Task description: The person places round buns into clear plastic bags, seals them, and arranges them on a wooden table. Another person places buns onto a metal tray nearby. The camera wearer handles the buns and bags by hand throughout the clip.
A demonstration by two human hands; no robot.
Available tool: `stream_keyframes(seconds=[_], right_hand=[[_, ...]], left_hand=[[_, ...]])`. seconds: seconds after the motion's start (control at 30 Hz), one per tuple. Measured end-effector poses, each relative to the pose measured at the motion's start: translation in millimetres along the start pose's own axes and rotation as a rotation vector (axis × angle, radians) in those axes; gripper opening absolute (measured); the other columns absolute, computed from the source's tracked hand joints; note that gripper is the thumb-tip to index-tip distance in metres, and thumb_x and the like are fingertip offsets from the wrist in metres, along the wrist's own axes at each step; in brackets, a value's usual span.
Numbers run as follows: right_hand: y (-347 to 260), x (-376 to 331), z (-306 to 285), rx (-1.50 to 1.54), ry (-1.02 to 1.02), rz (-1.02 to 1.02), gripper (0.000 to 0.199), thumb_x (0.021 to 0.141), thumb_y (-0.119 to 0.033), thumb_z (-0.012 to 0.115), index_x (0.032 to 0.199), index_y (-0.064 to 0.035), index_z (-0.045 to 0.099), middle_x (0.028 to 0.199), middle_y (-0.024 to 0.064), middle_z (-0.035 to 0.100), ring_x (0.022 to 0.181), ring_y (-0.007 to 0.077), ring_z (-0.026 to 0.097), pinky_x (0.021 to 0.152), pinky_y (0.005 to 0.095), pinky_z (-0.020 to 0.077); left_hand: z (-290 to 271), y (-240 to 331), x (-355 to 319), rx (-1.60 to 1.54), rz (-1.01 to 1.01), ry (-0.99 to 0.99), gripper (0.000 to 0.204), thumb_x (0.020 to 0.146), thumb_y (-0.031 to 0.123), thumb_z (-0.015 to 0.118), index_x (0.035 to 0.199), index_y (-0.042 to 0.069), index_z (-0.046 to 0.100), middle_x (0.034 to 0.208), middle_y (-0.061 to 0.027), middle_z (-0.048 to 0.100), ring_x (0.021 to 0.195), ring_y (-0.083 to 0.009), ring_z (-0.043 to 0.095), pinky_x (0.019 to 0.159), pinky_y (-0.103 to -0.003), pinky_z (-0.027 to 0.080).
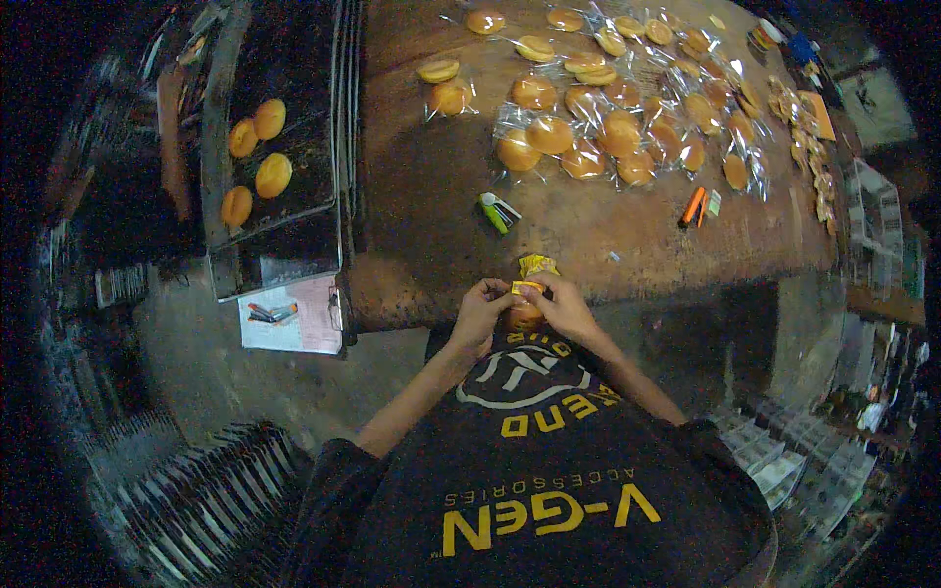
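Worn wooden table [588, 235] stretches beyond my grip. Both my left hand [480, 312] and right hand [567, 309] pinch a bagged bun [525, 312] between them at its yellow label [526, 287]; pulling unevenly could tear the wrapper.

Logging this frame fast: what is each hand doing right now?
Left hand: closed, pinching the top of the bagged bun at the table edge.
Right hand: closed, pinching the yellow label on the same bag.
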State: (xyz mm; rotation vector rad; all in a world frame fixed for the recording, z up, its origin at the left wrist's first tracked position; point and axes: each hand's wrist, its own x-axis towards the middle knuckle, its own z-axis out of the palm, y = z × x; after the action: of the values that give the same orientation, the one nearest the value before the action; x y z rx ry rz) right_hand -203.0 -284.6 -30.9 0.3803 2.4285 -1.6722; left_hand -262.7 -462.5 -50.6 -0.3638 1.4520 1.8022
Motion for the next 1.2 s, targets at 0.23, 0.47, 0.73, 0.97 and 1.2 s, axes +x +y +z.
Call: stream_keyframes(seconds=[0.23,0.47,0.73,0.97,1.2], right_hand=[[2.5,30.6,4.4,-0.06,-0.171,-0.101,0.028,0.097,-0.026,0.064,0.107,-0.0003,0.07,0.1,0.0139,0.073,0.096,0.0271,0.07,0.086,0.037,0.0526],[-6.3,79.9,22.0,0.091,-0.339,0.089,0.034,0.097,-0.031,0.064,0.116,-0.0032,0.069,0.105,0.0162,0.071,0.098,0.0325,0.067,0.09,0.0407,0.0515],[30.1,169.5,73.2,-0.98,0.416,-0.086,0.058,0.092,-0.047,0.067,0.134,-0.0093,0.056,0.134,0.021,0.052,0.114,0.0395,0.055,0.093,0.0496,0.0463],[-4.0,166.5,93.5,0.365,0.342,0.085,0.037,0.098,-0.031,0.062,0.12,-0.0012,0.06,0.102,0.0071,0.066,0.086,0.0184,0.062,0.078,0.0342,0.052],[-53.5,123.3,123.2,0.581,0.494,0.06,0.024,0.099,-0.024,0.053,0.111,-0.0045,0.06,0.094,0.0058,0.063,0.081,0.0154,0.061,0.072,0.0283,0.0502]], left_hand=[[-6.2,0.2,1.0,0.009,0.084,0.18,0.023,0.087,0.006,0.076,0.102,0.006,0.058,0.092,-0.0055,0.065,0.084,-0.0153,0.064,0.074,-0.029,0.054],[-64.1,21.6,5.2,-0.084,0.136,0.118,0.025,0.087,0.006,0.077,0.094,0.008,0.053,0.091,-0.004,0.061,0.083,-0.0132,0.06,0.075,-0.029,0.053],[-115.3,64.8,-4.3,-0.026,0.392,0.094,0.026,0.084,0.001,0.076,0.084,0.008,0.051,0.087,-0.0016,0.057,0.079,-0.0097,0.051,0.073,-0.027,0.047],[-135.6,87.8,-5.5,0.336,0.548,0.068,0.025,0.087,0.001,0.073,0.082,0.005,0.049,0.084,-0.0054,0.061,0.075,-0.0122,0.055,0.072,-0.027,0.047],[-110.1,97.9,1.3,0.439,0.701,0.008,0.025,0.085,-0.001,0.07,0.08,0.002,0.046,0.079,-0.0103,0.063,0.075,-0.0193,0.06,0.072,-0.033,0.049]])
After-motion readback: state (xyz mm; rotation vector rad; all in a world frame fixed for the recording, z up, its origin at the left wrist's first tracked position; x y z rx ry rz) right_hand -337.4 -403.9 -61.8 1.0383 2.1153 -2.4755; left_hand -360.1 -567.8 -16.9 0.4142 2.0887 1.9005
